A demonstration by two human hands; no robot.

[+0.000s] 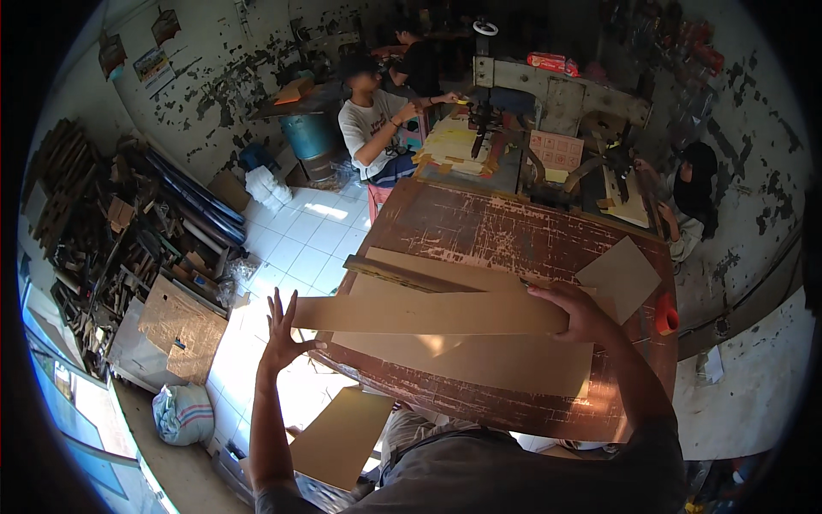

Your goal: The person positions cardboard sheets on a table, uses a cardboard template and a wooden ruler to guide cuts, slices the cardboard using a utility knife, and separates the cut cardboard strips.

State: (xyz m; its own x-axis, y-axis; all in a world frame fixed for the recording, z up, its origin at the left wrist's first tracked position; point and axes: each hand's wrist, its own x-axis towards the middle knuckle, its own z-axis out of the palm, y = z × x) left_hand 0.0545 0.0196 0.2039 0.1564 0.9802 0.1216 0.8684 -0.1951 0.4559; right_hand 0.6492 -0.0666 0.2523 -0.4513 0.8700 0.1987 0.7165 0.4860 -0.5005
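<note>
A long brown cardboard strip [428,313] stretches across in front of me, above a larger cardboard sheet [479,361] on the worn red-brown table [505,224]. My right hand [575,312] is closed round the strip's right end, thumb along its upper edge. A small dark tip shows by that thumb, too small to name. At the strip's left end, my left hand [287,336] is open, fingers spread upward and thumb out to the side. Just behind the strip lies a long narrow bar [402,274], dark and yellowish, on the cardboard.
A greyish board piece [620,276] and a red tape roll [665,315] lie on the right. Another cardboard sheet [344,435] is low beside my legs. A seated co-worker [373,128] works beyond the table, another person [695,193] at far right. Scrap wood [111,240] is piled left.
</note>
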